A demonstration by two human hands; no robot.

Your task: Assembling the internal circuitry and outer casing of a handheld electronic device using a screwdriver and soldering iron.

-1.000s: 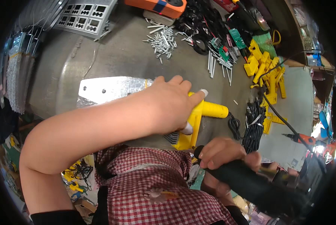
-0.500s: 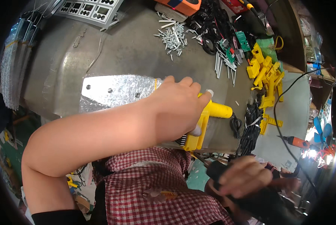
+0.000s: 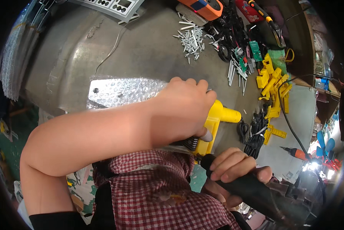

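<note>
My left hand [image 3: 181, 109] reaches across the bench, its fingers wrapped over a yellow plastic housing [image 3: 214, 126] with a round stub handle pointing right. A flat silver blade [image 3: 122, 90] with holes, covered in bubble wrap, extends left from under that hand. Part of a black slotted piece [image 3: 190, 143] shows below the palm. My right hand [image 3: 235, 166] grips a black electric screwdriver [image 3: 252, 191], slanted with its nose against or very close to the housing's near edge. The bit and the exact contact point are hidden.
Loose screws [image 3: 193, 42] lie in a pile at the back, beside black wires and green circuit boards [image 3: 255, 50]. Yellow plastic parts [image 3: 273, 82] and a bundled black cable [image 3: 256, 130] are at the right. Bubble-wrapped pieces [image 3: 20, 61] stand far left; a soldering iron [image 3: 296, 153] lies right.
The electric screwdriver has moved up and left, bringing its nose to the housing's near edge. My left hand keeps its hold. The view has shifted slightly, so bench items appear farther right.
</note>
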